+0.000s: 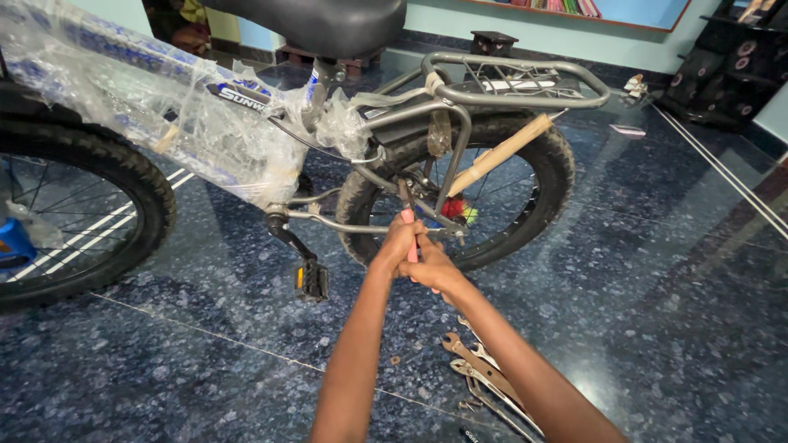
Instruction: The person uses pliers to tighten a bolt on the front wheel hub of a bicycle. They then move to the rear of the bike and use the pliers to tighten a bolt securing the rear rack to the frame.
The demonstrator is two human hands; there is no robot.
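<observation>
Dark polished floor lies under both hands [417,256], clasped together around red-handled pliers [408,221] at the bicycle's rear wheel [542,176].

Open floor [657,271] right of rear wheel [542,164], spanners [480,369] underfoot, pedal [312,280] left.

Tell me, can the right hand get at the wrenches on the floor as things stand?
Probably yes. The wrenches lie on bare floor just under the right forearm, nothing covering them, but the right hand would first have to let go of the red-handled tool.

I see a glossy polished stone floor [657,271], crinkled clear plastic wrap [164,107] on the frame, a matt grey metal rack [525,82], and rough rubber tyres [558,156].
</observation>
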